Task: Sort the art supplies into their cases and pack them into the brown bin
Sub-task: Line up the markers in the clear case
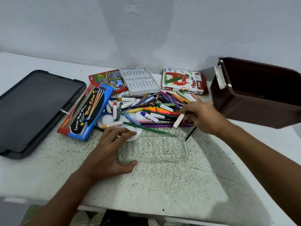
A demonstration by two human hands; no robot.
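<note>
A heap of loose pastels, pens and paint tubes [151, 110] lies mid-table. My right hand [202, 116] is at its right edge, shut on a white-wrapped pastel stick [178, 120] and a thin black stick [190, 133]. My left hand [110, 152] grips the left end of a clear plastic tray [156, 149] lying flat in front of the heap. The brown bin [257, 93] stands at the right, open. Behind the heap sit an oil pastels box [182, 81], a white moulded insert [140, 80], and a blue water colours box [89, 111].
A black lid or tray [34, 110] lies at the far left. A red box [107, 80] sits under the white insert, against the wall. The speckled table [162, 181] ends close to me.
</note>
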